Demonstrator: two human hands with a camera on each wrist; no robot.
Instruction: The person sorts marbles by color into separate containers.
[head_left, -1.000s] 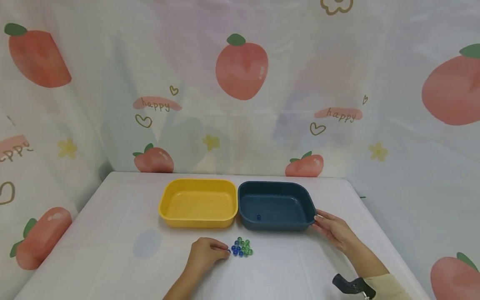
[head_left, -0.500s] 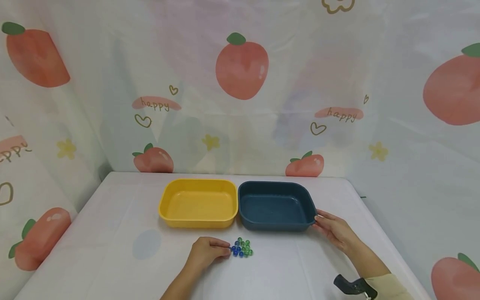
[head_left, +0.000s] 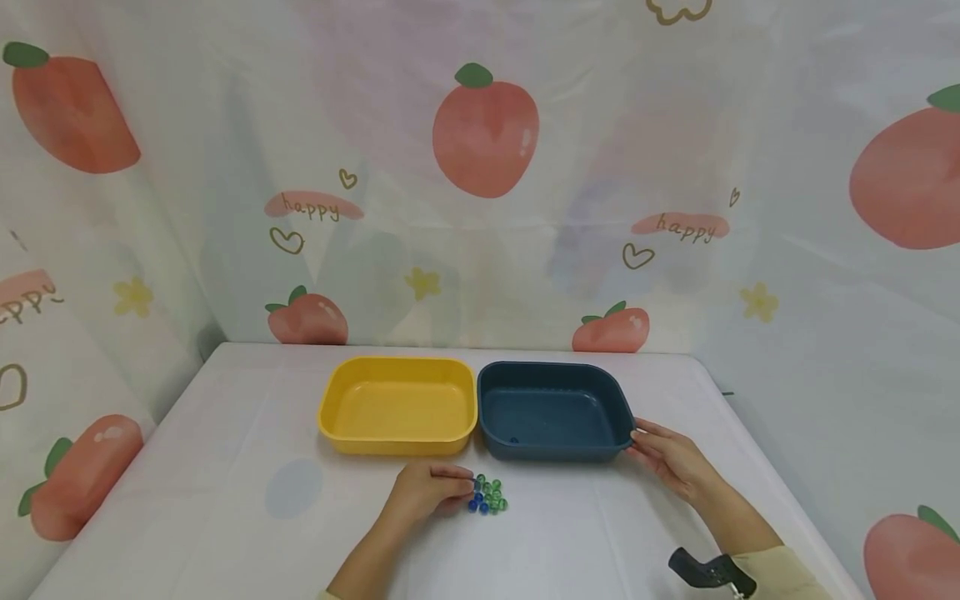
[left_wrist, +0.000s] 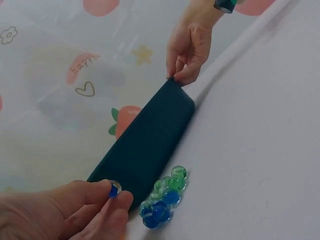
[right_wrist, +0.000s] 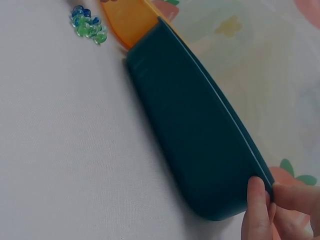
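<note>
My left hand [head_left: 422, 493] pinches a blue marble [left_wrist: 115, 189] between thumb and index finger, just left of the marble pile. Blue marbles [head_left: 478, 498] and green marbles [head_left: 497, 495] lie in a tight cluster on the white table, in front of the gap between two boxes. My right hand [head_left: 671, 461] grips the right rim of the dark blue box [right_wrist: 175, 125] with thumb and fingers. Inside that box, near its front wall, one dark marble [head_left: 514, 440] is partly visible. The left wrist view shows the left fingertips raised above the table, before the blue box's side.
A yellow box [head_left: 397, 408] stands directly left of the blue box, side by side with it. The white tablecloth [head_left: 570, 542] spreads in front of both. Behind rises a fruit-printed curtain [head_left: 480, 250].
My left hand has moved slightly right and away from me at the pile's left edge and now holds a blue marble. The marble in the blue box has shifted a little. My right hand stays put.
</note>
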